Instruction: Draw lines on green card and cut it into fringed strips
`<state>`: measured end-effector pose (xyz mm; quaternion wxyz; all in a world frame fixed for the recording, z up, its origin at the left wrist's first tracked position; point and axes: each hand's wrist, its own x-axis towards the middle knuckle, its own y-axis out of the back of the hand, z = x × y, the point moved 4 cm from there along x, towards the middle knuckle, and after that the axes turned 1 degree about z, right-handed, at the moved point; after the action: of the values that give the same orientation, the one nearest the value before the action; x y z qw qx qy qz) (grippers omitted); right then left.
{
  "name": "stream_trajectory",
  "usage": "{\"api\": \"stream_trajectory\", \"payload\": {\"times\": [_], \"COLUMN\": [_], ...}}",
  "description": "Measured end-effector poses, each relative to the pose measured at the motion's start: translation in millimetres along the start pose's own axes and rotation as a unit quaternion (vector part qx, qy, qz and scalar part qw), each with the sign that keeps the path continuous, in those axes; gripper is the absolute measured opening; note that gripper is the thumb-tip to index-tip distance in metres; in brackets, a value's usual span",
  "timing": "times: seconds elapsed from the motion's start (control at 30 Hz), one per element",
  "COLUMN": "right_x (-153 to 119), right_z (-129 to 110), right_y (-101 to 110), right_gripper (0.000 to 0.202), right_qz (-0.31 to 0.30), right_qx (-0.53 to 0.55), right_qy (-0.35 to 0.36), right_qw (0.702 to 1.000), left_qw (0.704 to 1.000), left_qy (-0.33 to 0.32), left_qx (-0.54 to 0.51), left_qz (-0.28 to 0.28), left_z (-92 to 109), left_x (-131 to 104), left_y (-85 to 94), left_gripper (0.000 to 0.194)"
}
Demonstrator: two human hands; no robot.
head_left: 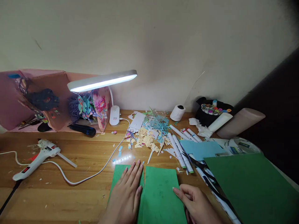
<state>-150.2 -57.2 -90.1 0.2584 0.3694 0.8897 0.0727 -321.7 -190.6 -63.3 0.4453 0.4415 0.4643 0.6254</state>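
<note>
Wooden desk (pixel 70 202) against a plain pale wall (pixel 163 46), under a lit white LED lamp (pixel 102 81). Front and center lies green craft paper (pixel 161 193) in two side-by-side panels. The left hand (pixel 127 193) presses open and flat on the left panel; the right hand (pixel 197 202), fingers curled, grips the right panel's outer edge. Beyond are paper scraps (pixel 147 137); a glue gun (pixel 37 161) lies left, markers (pixel 177 152) and black-handled scissors (pixel 205 170) right.
</note>
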Motion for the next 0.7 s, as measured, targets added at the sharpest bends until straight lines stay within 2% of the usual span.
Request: {"api": "stream_trajectory", "payload": {"times": [0.1, 0.3, 0.47, 0.6, 0.7], "right_x": [-7, -17, -37, -54, -61], "right_z": [2, -4, 15, 26, 19], "right_y": [5, 7, 1, 20, 40], "right_gripper": [0.052, 0.049, 0.047, 0.043, 0.04], "right_qz": [-0.012, -0.052, -0.041, 0.01, 0.025], "right_qx": [-0.011, 0.017, -0.003, -0.011, -0.001], "right_qy": [-0.034, -0.02, -0.067, -0.088, -0.065], "right_qw": [0.999, 0.998, 0.997, 0.996, 0.998], "left_qw": [0.999, 0.996, 0.995, 0.994, 0.992], "left_qy": [0.028, 0.042, 0.036, 0.031, 0.022], "left_qx": [-0.03, -0.066, -0.074, -0.095, -0.121], "left_qz": [-0.026, -0.052, -0.06, -0.047, -0.029], "left_z": [1, 1, 3, 3, -4], "left_x": [0, 1, 2, 1, 0], "left_y": [0.9, 6.5, 7.0, 5.6, 11.3], "left_gripper": [0.055, 0.053, 0.053, 0.052, 0.051]}}
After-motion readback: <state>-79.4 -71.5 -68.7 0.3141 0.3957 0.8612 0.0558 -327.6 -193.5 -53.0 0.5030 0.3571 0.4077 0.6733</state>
